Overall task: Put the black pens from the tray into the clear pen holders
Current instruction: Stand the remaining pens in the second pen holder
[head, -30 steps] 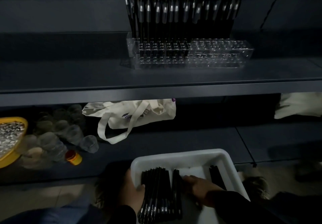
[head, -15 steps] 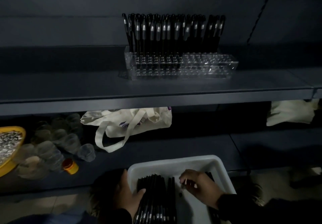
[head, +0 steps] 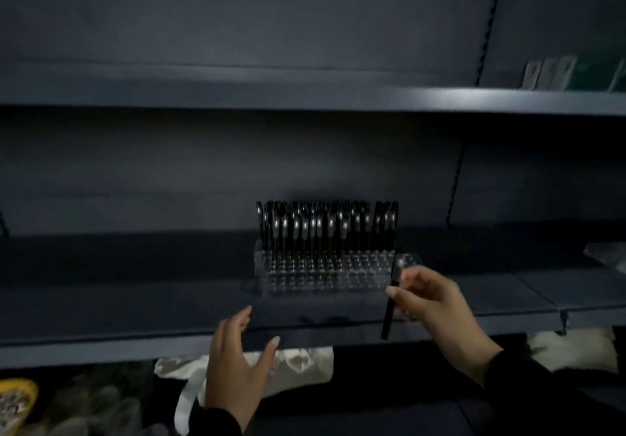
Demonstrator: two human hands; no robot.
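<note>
Head view — right hand (head: 430, 303) grip pinching upright pen (head: 390, 307), left hand (head: 237, 354) grip slack — fingers spread.

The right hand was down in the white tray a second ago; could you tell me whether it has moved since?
Yes. The right hand has risen to the shelf and now pinches a black pen at the right end of the clear pen holder.

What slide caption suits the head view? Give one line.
Right hand pinches a black pen before the half-filled clear pen holder on the shelf; left hand open below.
</note>
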